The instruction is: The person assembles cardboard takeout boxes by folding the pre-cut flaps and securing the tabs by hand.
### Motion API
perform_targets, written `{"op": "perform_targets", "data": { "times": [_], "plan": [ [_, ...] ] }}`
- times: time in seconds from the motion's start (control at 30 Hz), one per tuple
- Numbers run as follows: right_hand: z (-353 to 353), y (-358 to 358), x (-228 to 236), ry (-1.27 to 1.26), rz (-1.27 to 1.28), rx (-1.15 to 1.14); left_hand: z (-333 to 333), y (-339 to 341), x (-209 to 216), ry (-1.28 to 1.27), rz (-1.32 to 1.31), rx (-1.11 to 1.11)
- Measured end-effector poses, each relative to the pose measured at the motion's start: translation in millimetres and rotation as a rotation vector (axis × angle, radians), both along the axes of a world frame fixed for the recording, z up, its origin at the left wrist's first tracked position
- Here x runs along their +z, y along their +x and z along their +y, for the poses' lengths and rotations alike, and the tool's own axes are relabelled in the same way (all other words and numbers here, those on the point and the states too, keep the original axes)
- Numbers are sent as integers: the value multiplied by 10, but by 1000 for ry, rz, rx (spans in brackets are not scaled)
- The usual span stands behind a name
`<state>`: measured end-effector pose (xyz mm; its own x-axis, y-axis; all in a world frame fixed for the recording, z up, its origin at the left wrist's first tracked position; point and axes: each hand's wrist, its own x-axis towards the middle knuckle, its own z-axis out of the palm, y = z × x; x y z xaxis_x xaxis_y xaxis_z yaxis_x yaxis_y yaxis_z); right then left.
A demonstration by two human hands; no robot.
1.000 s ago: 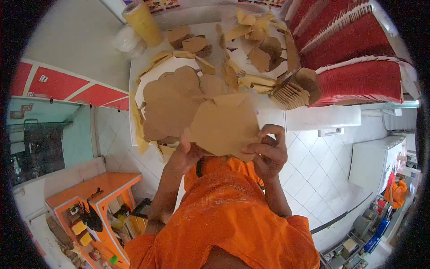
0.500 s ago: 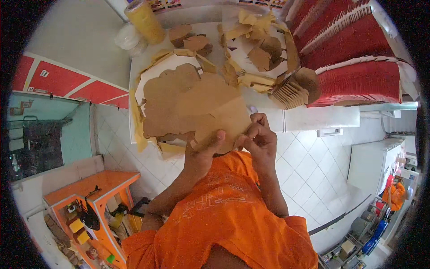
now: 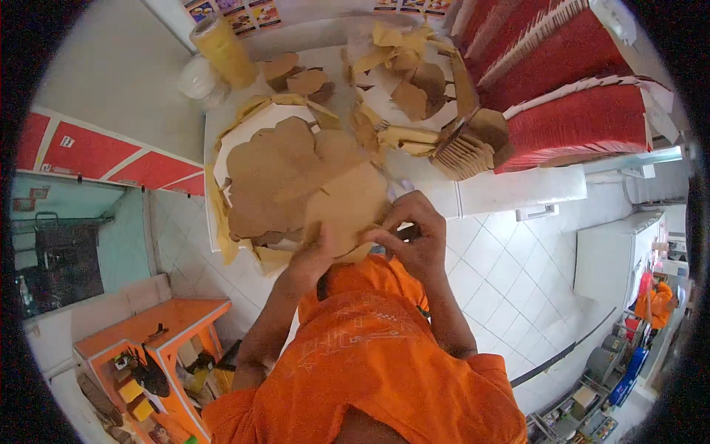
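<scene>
In front of my body I hold a flat brown cardboard blank (image 3: 347, 203). My left hand (image 3: 314, 255) is closed on its near left edge, thumb lying on top. My right hand (image 3: 416, 233) pinches the near right edge, where the board looks bent; the fingertips are partly hidden. Beneath and beyond the blank, a pile of similar cardboard blanks (image 3: 262, 174) rests in torn yellowish wrapping paper (image 3: 212, 192) on a white table (image 3: 285, 63).
Nested folded cardboard boxes (image 3: 466, 152) stand to the far right, beside tall stacks of red card (image 3: 569, 122). Behind them lies a second torn paper pack (image 3: 410, 137). A yellow film roll (image 3: 222, 52) stands at the back left. An orange shelf unit (image 3: 151, 325) is at lower left.
Both hands have shifted slightly left with the blank. My right fingers have moved along its right edge, which now looks more bent. The whole view has also tilted a little.
</scene>
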<state>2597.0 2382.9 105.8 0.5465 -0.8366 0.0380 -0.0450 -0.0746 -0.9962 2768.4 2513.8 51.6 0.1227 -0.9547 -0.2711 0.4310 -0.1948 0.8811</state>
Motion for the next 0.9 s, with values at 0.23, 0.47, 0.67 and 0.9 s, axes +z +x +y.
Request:
{"op": "perform_targets", "data": {
  "times": [0.23, 0.47, 0.67, 0.9],
  "plan": [
    [-108, 91, 30, -10, -40, 171, -13, -46, -53, -26, 21, 158],
    [-88, 111, -160, -156, -22, 78, 38, -112, -8, 43, -161, 116],
    [-112, 60, -276, 158, -232, 193, -54, -181, 164, 5, -455, 140],
    [-45, 155, -361, 146, -202, 93, -89, -255, 10, -132, -143, 271]
  ]
}}
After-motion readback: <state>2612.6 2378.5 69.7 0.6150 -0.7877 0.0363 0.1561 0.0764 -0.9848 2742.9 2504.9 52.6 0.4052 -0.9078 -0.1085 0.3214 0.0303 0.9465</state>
